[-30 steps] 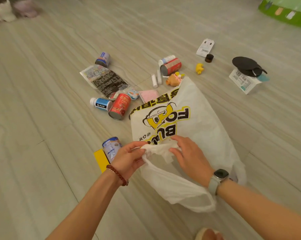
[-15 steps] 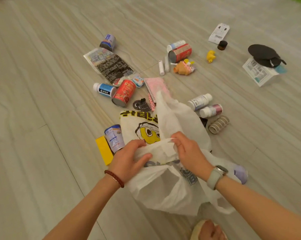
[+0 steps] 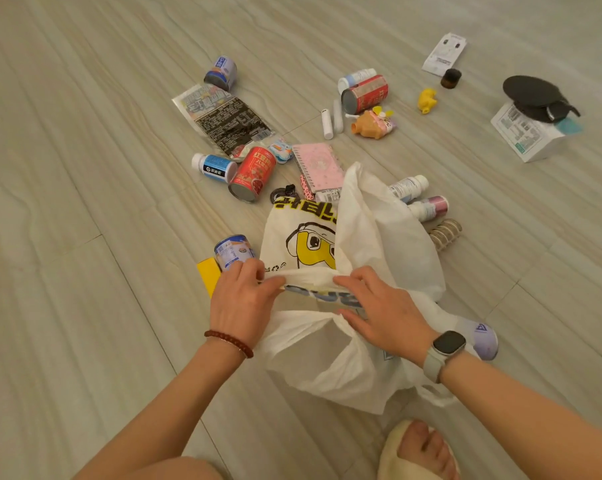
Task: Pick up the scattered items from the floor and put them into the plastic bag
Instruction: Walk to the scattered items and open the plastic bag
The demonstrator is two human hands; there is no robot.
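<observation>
A white plastic bag [image 3: 379,237] with a yellow cartoon print lies crumpled on the floor in front of me. My left hand [image 3: 240,299] and my right hand [image 3: 382,313] both pinch its rim and hold the mouth stretched between them. Scattered beyond it lie a red can [image 3: 254,173], a blue-labelled bottle [image 3: 213,167], a pink notebook [image 3: 318,166], a second red can [image 3: 363,95], two white bottles [image 3: 410,187], a blue can [image 3: 232,251] beside a yellow block [image 3: 208,273], and a foil packet [image 3: 227,119].
Farther off lie a small blue can [image 3: 221,72], two white tubes [image 3: 331,121], an orange toy [image 3: 372,124], a yellow toy [image 3: 427,100], a dark jar [image 3: 451,78], a white packet [image 3: 444,54], and a black object [image 3: 535,97] on a white box [image 3: 524,136]. My slippered foot [image 3: 419,452] is near the bottom edge.
The bag was pulled back towards me and bunched up, uncovering the notebook, bottles and coil behind it. Both hands moved apart along the rim, stretching it.
</observation>
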